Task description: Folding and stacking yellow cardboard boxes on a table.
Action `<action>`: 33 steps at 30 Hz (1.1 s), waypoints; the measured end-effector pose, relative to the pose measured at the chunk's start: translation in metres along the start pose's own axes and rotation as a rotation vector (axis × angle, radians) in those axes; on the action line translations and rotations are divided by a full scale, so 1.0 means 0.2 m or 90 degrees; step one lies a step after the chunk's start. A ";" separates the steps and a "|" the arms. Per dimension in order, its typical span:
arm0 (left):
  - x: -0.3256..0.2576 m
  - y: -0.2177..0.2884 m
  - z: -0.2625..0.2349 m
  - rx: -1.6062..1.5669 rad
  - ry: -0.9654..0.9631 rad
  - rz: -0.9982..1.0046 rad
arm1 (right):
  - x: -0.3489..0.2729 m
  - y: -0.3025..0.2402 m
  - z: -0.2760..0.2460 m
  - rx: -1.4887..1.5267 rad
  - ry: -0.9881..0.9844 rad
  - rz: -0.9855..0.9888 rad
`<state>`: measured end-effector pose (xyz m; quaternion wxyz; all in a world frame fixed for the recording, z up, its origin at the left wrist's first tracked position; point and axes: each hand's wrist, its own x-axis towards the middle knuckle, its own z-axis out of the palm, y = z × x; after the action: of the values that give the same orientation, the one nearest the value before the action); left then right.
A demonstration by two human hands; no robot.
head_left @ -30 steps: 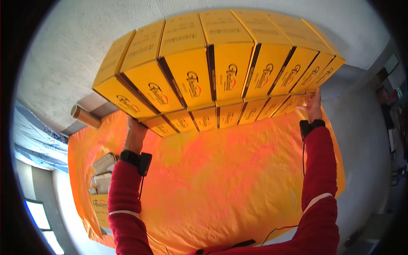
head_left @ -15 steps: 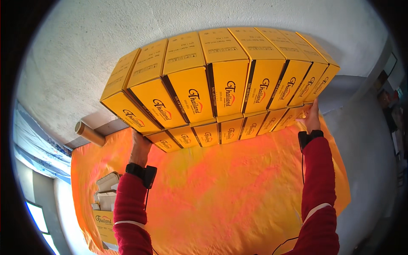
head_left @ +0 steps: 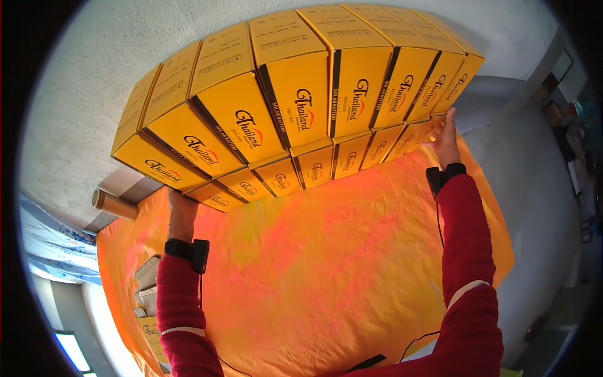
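A long block of yellow cartons (head_left: 295,107), several side by side and stacked in two rows, stands against the white wall on an orange sheet (head_left: 314,264). My left hand (head_left: 181,213) presses against the lower left end of the block, under the leftmost carton. My right hand (head_left: 445,139) lies flat against the lower right end, fingers up. Both arms wear red sleeves with black wrist devices. The lower row (head_left: 301,169) is mostly hidden beneath the upper row's faces.
A brown cardboard tube (head_left: 114,204) lies at the left by the wall. Small cartons (head_left: 147,289) are piled at the lower left on the sheet. A grey floor strip (head_left: 534,207) runs along the right, with clutter at the far right edge.
The view has tilted and drawn closer to the cartons, so the block looks larger. Both hands stay at the two ends of the lower row.
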<state>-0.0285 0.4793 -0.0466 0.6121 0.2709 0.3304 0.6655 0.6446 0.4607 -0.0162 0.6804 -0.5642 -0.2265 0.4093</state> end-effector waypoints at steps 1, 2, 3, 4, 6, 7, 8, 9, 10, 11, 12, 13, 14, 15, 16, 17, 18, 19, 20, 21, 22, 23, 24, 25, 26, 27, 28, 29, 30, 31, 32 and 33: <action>-0.03 0.00 0.03 0.000 0.000 -0.007 | -0.05 0.02 0.04 -0.021 0.062 -0.004; -0.06 0.02 0.05 0.035 0.030 -0.034 | -0.08 0.03 0.05 -0.043 0.124 -0.009; -0.12 0.04 0.14 0.064 0.055 -0.060 | -0.09 0.07 0.01 -0.047 0.130 -0.012; -0.14 0.00 0.20 0.091 0.076 -0.086 | -0.07 0.17 -0.07 -0.069 0.135 -0.014; -0.16 0.01 0.19 0.103 0.119 -0.071 | -0.16 0.32 -0.08 -0.085 -0.002 -0.005; -0.16 0.01 0.18 0.115 0.159 -0.064 | -0.26 0.39 -0.03 -0.086 -0.128 0.000; -0.17 0.01 0.17 0.125 0.197 -0.061 | -0.36 0.42 0.04 -0.105 -0.251 -0.003; -0.17 0.00 0.18 0.128 0.200 -0.062 | -0.45 0.43 0.14 -0.125 -0.372 -0.006; -0.18 -0.02 0.19 0.127 0.199 -0.065 | -0.53 0.39 0.25 -0.188 -0.415 0.018; -0.19 -0.03 0.20 0.127 0.199 -0.067 | -0.60 0.36 0.37 -0.250 -0.458 0.042; -0.19 -0.04 0.21 0.124 0.194 -0.071 | -0.64 0.36 0.44 -0.251 -0.455 0.044; -0.18 -0.05 0.20 0.125 0.193 -0.072 | -0.67 0.36 0.51 -0.252 -0.472 -0.041; -0.17 -0.07 0.19 0.113 0.160 -0.070 | -0.69 0.35 0.55 -0.253 -0.487 -0.125; -0.16 -0.08 0.18 0.101 0.128 -0.066 | -0.70 0.34 0.58 -0.252 -0.489 -0.126; -0.16 -0.08 0.16 0.089 0.096 -0.061 | -0.71 0.33 0.60 -0.222 -0.463 -0.087; -0.15 -0.08 0.15 0.088 0.097 -0.059 | -0.73 0.32 0.63 -0.193 -0.438 -0.049; -0.16 -0.08 0.17 0.095 0.124 -0.057 | -0.74 0.32 0.64 -0.164 -0.413 -0.008; -0.16 -0.09 0.19 0.102 0.151 -0.056 | -0.74 0.32 0.65 -0.166 -0.416 -0.007; -0.17 -0.10 0.20 0.107 0.177 -0.054 | -0.74 0.32 0.65 -0.170 -0.413 -0.009; -0.17 -0.10 0.21 0.105 0.181 -0.053 | -0.74 0.32 0.65 -0.175 -0.411 -0.011; -0.17 -0.10 0.22 0.090 0.182 -0.044 | -0.74 0.33 0.65 -0.180 -0.408 -0.013; -0.17 -0.11 0.22 0.076 0.184 -0.034 | -0.73 0.35 0.64 -0.181 -0.413 -0.013; -0.16 -0.11 0.22 0.062 0.186 -0.024 | -0.72 0.37 0.63 -0.195 -0.407 -0.007; -0.15 -0.11 0.20 0.063 0.193 -0.019 | -0.72 0.38 0.64 -0.207 -0.405 0.000; -0.14 -0.12 0.18 0.065 0.182 -0.009 | -0.72 0.39 0.65 -0.219 -0.402 0.007; -0.13 -0.13 0.16 0.069 0.171 0.002 | -0.73 0.41 0.68 -0.218 -0.411 0.009; -0.13 -0.12 0.16 0.073 0.160 0.013 | -0.75 0.42 0.71 -0.273 -0.445 -0.004; -0.13 -0.11 0.15 0.076 0.166 0.019 | -0.77 0.43 0.74 -0.327 -0.478 -0.018; -0.13 -0.13 0.17 0.060 0.155 0.019 | -0.78 0.43 0.74 -0.387 -0.504 -0.034; -0.13 -0.15 0.19 0.045 0.142 0.020 | -0.78 0.43 0.75 -0.390 -0.506 -0.034; -0.14 -0.15 0.21 0.029 0.130 0.020 | -0.78 0.43 0.75 -0.331 -0.492 -0.010; -0.14 -0.14 0.20 0.030 0.134 0.026 | -0.79 0.42 0.78 -0.267 -0.482 0.013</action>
<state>0.0225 0.4573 -0.0427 0.5539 0.2209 0.4029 0.6943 0.4106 0.4259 -0.0323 0.4158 -0.5024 -0.5329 0.5392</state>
